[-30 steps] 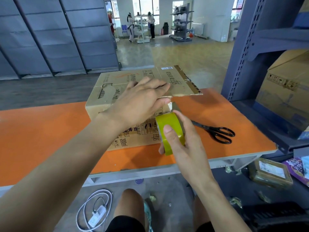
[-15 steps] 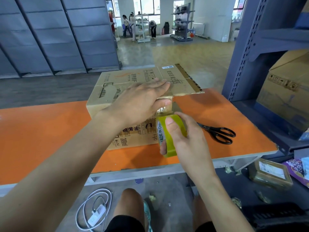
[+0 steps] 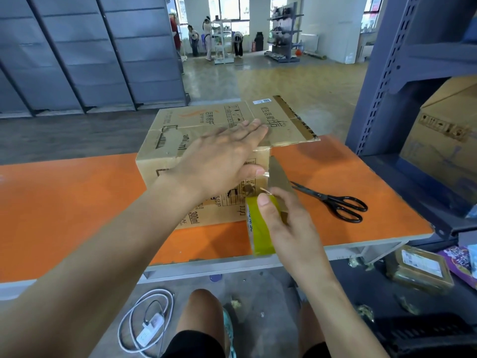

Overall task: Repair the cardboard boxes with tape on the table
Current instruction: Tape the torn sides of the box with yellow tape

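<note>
My left hand (image 3: pixel 219 161) lies flat, fingers straight, on top of the cardboard box (image 3: pixel 180 130), which stands on the orange worktop (image 3: pixel 64 202). My right hand (image 3: pixel 291 228) grips the yellow tape roll (image 3: pixel 259 236) at the box's front right corner. Scissors (image 3: pixel 335 202) lie nearby on the right.

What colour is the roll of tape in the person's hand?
Yellow-green. The roll of tape in the right hand shows best in the head view.

Matt cardboard box (image 3: pixel 180 140), glossy yellow tape roll (image 3: pixel 260 233), smooth orange table (image 3: pixel 77 202).
</note>
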